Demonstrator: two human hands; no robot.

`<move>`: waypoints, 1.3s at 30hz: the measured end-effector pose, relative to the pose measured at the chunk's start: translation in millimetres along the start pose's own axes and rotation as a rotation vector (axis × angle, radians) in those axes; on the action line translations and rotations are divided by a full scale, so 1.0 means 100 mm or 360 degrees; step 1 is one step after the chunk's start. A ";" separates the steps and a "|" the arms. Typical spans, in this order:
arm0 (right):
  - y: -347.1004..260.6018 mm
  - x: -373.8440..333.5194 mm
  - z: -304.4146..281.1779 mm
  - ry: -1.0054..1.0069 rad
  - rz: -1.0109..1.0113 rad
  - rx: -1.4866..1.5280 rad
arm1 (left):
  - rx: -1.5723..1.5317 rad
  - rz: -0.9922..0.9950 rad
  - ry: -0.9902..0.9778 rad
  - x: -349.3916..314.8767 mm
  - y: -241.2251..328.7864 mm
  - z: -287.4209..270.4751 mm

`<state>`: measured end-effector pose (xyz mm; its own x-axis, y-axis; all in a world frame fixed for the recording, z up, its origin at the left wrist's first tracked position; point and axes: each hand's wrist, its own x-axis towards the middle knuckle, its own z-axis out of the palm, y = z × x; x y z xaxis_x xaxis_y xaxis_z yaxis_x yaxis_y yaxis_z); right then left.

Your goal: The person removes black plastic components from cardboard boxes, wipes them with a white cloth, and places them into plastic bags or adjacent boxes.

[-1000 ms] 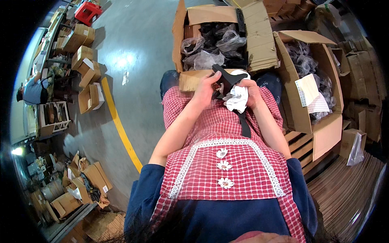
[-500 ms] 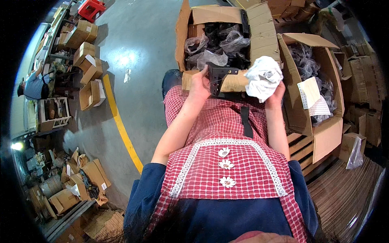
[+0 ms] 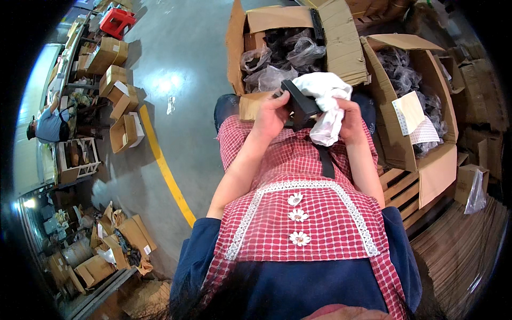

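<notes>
My left hand (image 3: 271, 116) grips a black bracket-like part (image 3: 302, 103) by its left end, over my lap. A crumpled white cloth (image 3: 326, 92) is bunched in my right hand (image 3: 349, 120), its fingers closed around it. The cloth lies against the right side of the black part, and its lower end hangs down over my apron. Just beyond my hands stands an open cardboard box (image 3: 346, 50) holding black parts in clear plastic bags (image 3: 306, 52).
On the right, a second open carton (image 3: 386, 106) holds bagged parts with paper sheets (image 3: 409, 114) on its edge. It rests by a wooden pallet (image 3: 404, 198). Beside a yellow floor line (image 3: 165, 165) at left are several cartons (image 3: 125, 133) and, farther off, a person (image 3: 48, 124).
My right hand has brought the cloth left, against the black part. The black part has been turned in my left hand and now shows a smooth face.
</notes>
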<state>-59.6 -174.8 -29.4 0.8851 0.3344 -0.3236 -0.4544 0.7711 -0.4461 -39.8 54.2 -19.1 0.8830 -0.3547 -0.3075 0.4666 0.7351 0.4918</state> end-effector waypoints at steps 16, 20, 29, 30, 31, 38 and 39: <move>-1.23 -2.82 -0.75 0.0989 -0.1548 -0.0432 | -0.0417 -0.0006 0.0055 0.21 0.11 -0.27; -1.26 -3.27 -0.47 0.0792 -0.1716 -0.0763 | -0.0506 -0.0205 0.0193 0.26 0.07 -0.28; -0.78 -3.42 -1.16 0.1701 -0.1114 -0.0887 | -0.0622 -0.0432 0.0256 0.32 0.00 -0.14; -0.72 -3.29 -1.21 0.1971 -0.0915 -0.0988 | -0.0606 -0.0434 0.0189 0.30 0.01 -0.12; -0.64 -3.28 -1.43 0.1998 -0.0598 -0.1340 | -0.0530 -0.0368 0.0209 0.27 0.02 -0.09; -0.18 -3.14 -2.46 0.1793 -0.0037 -0.1491 | -0.0348 -0.0360 0.0102 0.26 0.15 -0.17; -0.14 -3.19 -2.43 0.1777 -0.0109 -0.1255 | -0.0298 -0.0299 0.0215 0.21 0.14 -0.01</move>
<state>-359.8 -424.3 -122.6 0.5276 -0.5921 -0.6091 -0.6819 0.1324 -0.7194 -14.4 57.8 -19.4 0.7615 -0.4236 -0.4906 0.5923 0.7622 0.2613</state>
